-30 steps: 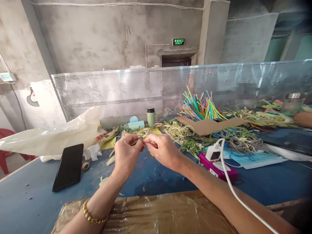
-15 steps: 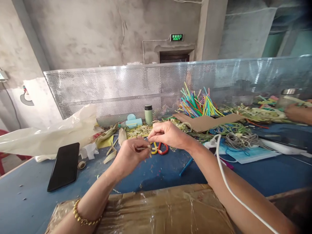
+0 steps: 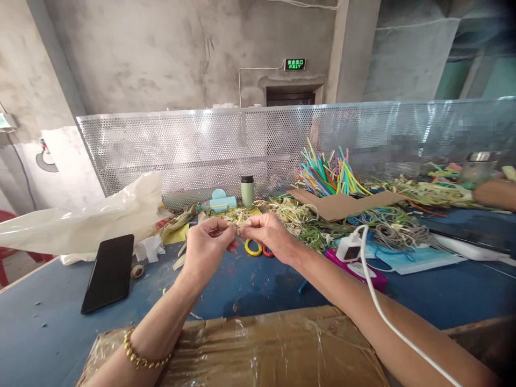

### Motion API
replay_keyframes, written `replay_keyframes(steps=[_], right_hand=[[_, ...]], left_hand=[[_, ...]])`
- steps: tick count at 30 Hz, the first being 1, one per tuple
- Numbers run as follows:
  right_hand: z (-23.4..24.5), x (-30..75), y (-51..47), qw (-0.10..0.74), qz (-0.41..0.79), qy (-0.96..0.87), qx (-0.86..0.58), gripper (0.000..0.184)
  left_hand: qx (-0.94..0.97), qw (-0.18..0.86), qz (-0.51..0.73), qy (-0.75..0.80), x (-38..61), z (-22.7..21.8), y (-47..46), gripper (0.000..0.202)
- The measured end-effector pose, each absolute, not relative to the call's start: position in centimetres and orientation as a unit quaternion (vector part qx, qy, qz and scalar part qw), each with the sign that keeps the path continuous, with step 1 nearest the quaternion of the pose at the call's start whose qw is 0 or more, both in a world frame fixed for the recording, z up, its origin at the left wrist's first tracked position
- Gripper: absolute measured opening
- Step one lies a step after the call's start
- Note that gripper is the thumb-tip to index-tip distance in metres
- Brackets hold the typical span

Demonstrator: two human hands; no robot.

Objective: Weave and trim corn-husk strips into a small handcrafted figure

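Observation:
My left hand is closed in a pinch above the blue table, a gold bead bracelet on its wrist. Fingertip to fingertip with it, my right hand pinches too. A small pale strip, like a piece of dried husk, shows between the fingers of both hands; most of it is hidden. Just below my right hand lie a yellow ring and a red ring, the red one partly covered by that hand. Pale husk strips are heaped behind the hands.
A cardboard box stands in front of me. To the left lie a black phone and plastic sheeting. Right are a white charger, its cable, cords and colourful pipe cleaners. Another person's arm reaches in.
My hands have come together fingertip to fingertip, the right one lower and the left one turned more upright. The charger and a purple box beneath it now show beside my right forearm.

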State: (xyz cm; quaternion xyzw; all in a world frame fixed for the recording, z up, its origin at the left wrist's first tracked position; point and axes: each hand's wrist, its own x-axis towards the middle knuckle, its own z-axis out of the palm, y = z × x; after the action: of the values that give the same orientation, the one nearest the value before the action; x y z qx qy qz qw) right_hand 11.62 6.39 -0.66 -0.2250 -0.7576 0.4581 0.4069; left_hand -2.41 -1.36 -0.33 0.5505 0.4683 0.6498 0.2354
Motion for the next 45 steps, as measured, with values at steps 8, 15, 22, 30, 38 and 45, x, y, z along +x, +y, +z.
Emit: replay_keyframes(steps=[8,15,22,30,38,45], right_hand=[[-0.3,11.9,3.7,0.371,-0.098,-0.901,-0.201,0.023],[0.4,12.5,3.4,0.351,-0.106,-0.917,-0.155,0.027],[0.4,12.5,4.1,0.372,-0.036,-0.92,-0.114,0.027],[1.7,13.3,4.6,0.38,-0.113,-0.905,-0.157,0.025],[1.5,13.9,7.4,0.404,0.343,-0.828,-0.183,0.024],[0.4,12.5,6.5,0.369,0.489,-0.767,-0.192,0.03]], left_hand=[[0.548,0.111,0.644,0.522,-3.2,-1.4,-0.4,0.007],[0.569,0.073,0.622,0.533,-2.8,-1.2,-0.9,0.009],[0.581,0.027,0.615,0.533,-3.1,-1.3,-0.9,0.012],[0.685,0.019,0.506,0.523,-3.1,-1.5,-0.3,0.014],[0.699,0.266,0.497,0.439,-2.9,-0.5,-1.6,0.008],[0.608,0.192,0.614,0.465,-2.8,-0.6,-1.4,0.011]])
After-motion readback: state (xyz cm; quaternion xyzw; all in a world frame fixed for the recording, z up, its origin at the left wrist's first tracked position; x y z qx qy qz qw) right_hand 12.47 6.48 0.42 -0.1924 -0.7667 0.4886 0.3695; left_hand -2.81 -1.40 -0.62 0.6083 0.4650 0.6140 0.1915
